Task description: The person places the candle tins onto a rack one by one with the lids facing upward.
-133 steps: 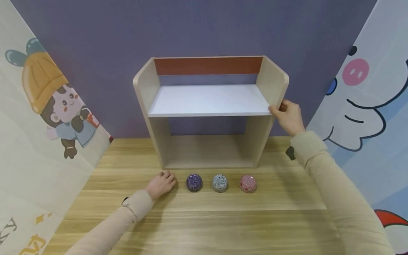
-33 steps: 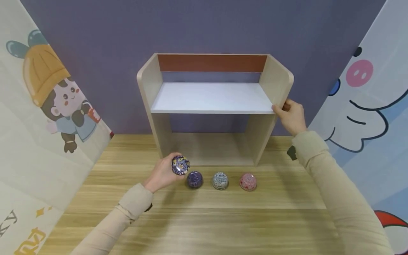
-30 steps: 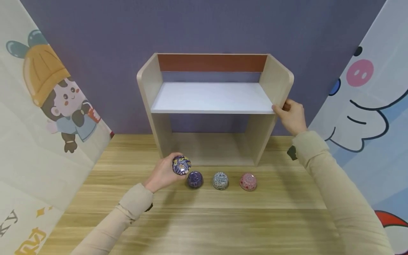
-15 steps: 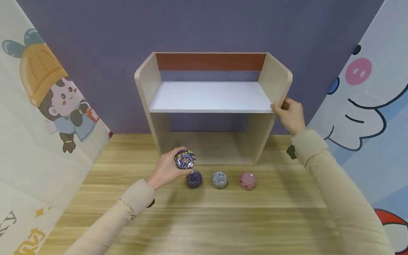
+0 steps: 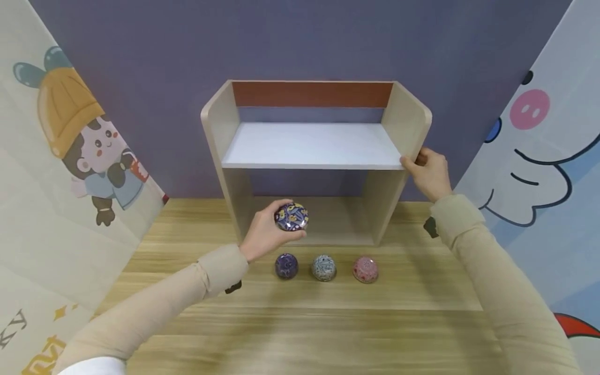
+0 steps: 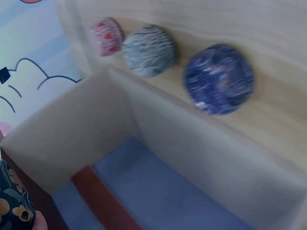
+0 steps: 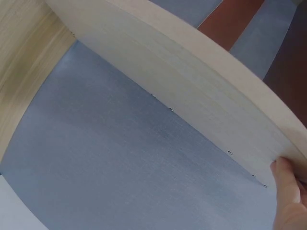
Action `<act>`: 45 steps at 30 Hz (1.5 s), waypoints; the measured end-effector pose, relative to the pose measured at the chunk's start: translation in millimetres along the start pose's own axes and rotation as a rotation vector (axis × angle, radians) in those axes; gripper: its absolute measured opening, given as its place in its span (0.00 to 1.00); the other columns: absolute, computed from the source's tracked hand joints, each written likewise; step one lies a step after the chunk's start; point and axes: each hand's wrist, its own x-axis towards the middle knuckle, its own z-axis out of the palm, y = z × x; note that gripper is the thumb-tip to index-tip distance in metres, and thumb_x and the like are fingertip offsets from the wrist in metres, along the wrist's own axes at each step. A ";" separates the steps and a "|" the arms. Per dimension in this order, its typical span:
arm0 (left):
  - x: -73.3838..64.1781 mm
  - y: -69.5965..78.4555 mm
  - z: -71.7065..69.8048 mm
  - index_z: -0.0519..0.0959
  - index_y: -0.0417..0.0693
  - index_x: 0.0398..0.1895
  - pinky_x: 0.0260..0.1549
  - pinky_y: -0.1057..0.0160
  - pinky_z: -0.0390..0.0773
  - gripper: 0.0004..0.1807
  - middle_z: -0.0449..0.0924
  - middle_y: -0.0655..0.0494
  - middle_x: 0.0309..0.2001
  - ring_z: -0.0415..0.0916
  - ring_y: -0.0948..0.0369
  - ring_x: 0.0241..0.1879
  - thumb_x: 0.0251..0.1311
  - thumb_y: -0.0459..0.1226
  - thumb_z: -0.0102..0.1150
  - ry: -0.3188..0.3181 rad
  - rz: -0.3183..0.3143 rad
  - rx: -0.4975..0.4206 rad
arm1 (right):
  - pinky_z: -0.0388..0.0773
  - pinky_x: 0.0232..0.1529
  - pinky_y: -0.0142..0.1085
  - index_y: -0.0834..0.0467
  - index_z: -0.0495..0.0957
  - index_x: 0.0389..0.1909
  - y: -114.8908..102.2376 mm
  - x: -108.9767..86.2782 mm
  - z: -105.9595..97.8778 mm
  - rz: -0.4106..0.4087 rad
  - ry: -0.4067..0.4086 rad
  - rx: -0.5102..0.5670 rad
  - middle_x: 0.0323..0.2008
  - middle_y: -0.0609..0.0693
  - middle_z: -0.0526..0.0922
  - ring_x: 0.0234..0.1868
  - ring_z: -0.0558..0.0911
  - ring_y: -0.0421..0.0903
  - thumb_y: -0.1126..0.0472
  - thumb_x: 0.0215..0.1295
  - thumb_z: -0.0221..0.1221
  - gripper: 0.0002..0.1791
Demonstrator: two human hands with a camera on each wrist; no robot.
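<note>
My left hand (image 5: 266,233) grips a round, glossy tin (image 5: 291,216) with a dark blue and yellow flower pattern, thumb below and fingers above. It is raised in front of the lower opening of a two-tier wooden shelf (image 5: 309,167). In the left wrist view the patterned tin (image 6: 14,199) shows only at the lower left edge. With thumb in front and fingers behind, my right hand (image 5: 428,174) holds the shelf's right side panel (image 7: 192,76). On the table in front of the shelf stand a purple tin (image 5: 286,266), a white-and-blue tin (image 5: 324,267) and a pink tin (image 5: 365,270).
The wood-grain table (image 5: 300,333) runs up to a blue-grey back wall (image 5: 309,41). Cartoon-printed panels stand at left (image 5: 89,146) and right (image 5: 529,172). A white middle board (image 5: 311,146) spans the shelf above its pale bottom board (image 5: 337,224).
The left hand has picked up the flowered tin from left of the purple one, then moved it up and right, in front of the shelf. My right hand keeps its hold on the side panel.
</note>
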 end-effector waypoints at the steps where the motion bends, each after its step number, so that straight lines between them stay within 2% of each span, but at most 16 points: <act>1: 3.5 4.7 0.3 0.69 0.50 0.59 0.49 0.56 0.76 0.42 0.77 0.49 0.51 0.76 0.54 0.48 0.36 0.47 0.74 -0.007 0.005 -0.005 | 0.69 0.33 0.16 0.68 0.70 0.56 0.2 0.4 0.4 0.000 -0.004 0.002 0.49 0.66 0.78 0.44 0.79 0.47 0.49 0.62 0.55 0.29; 3: 10.8 14.6 0.8 0.68 0.50 0.59 0.49 0.57 0.76 0.42 0.76 0.50 0.52 0.76 0.55 0.48 0.37 0.48 0.74 -0.021 0.016 -0.010 | 0.69 0.34 0.16 0.68 0.70 0.56 0.5 1.3 1.1 0.001 -0.009 0.005 0.49 0.67 0.77 0.46 0.78 0.51 0.49 0.62 0.55 0.29; 13: 47.7 63.9 3.9 0.67 0.54 0.61 0.49 0.60 0.76 0.41 0.76 0.51 0.51 0.74 0.57 0.48 0.39 0.49 0.72 -0.065 0.088 0.019 | 0.69 0.33 0.17 0.67 0.70 0.57 0.9 1.8 -1.0 0.002 -0.021 -0.001 0.50 0.66 0.77 0.48 0.77 0.53 0.48 0.62 0.54 0.30; 23: 79.9 97.1 12.1 0.64 0.51 0.63 0.48 0.64 0.74 0.43 0.74 0.53 0.53 0.73 0.60 0.49 0.41 0.51 0.70 -0.114 0.145 -0.026 | 0.74 0.42 0.31 0.68 0.68 0.58 4.6 0.3 -4.3 0.013 -0.037 -0.016 0.51 0.67 0.76 0.50 0.77 0.57 0.45 0.63 0.52 0.33; 27: 88.6 107.9 15.6 0.64 0.49 0.64 0.48 0.64 0.75 0.43 0.74 0.52 0.54 0.73 0.60 0.49 0.42 0.50 0.70 -0.133 0.176 -0.024 | 0.76 0.44 0.33 0.68 0.67 0.58 5.6 1.7 -2.8 0.007 -0.029 0.002 0.51 0.67 0.76 0.51 0.77 0.57 0.47 0.63 0.53 0.32; 32: 96.7 117.2 21.2 0.63 0.51 0.64 0.49 0.66 0.74 0.44 0.73 0.54 0.54 0.72 0.62 0.49 0.42 0.50 0.70 -0.155 0.172 -0.005 | 0.77 0.46 0.36 0.69 0.68 0.57 5.5 3.9 0.3 -0.004 -0.020 0.004 0.50 0.67 0.76 0.50 0.77 0.57 0.49 0.63 0.54 0.30; 40: 118.3 130.5 28.8 0.64 0.52 0.63 0.49 0.68 0.72 0.43 0.73 0.55 0.54 0.72 0.63 0.49 0.41 0.51 0.70 -0.138 0.184 0.024 | 0.72 0.37 0.21 0.68 0.69 0.56 4.4 5.5 1.0 -0.002 -0.019 0.003 0.50 0.67 0.77 0.48 0.78 0.56 0.50 0.62 0.55 0.30; 45: 132.2 137.3 35.4 0.63 0.50 0.64 0.49 0.70 0.70 0.44 0.73 0.56 0.54 0.71 0.64 0.49 0.42 0.49 0.70 -0.183 0.181 0.013 | 0.69 0.34 0.17 0.68 0.69 0.57 5.2 4.4 -0.8 0.020 -0.013 0.013 0.50 0.67 0.77 0.47 0.78 0.53 0.50 0.62 0.55 0.29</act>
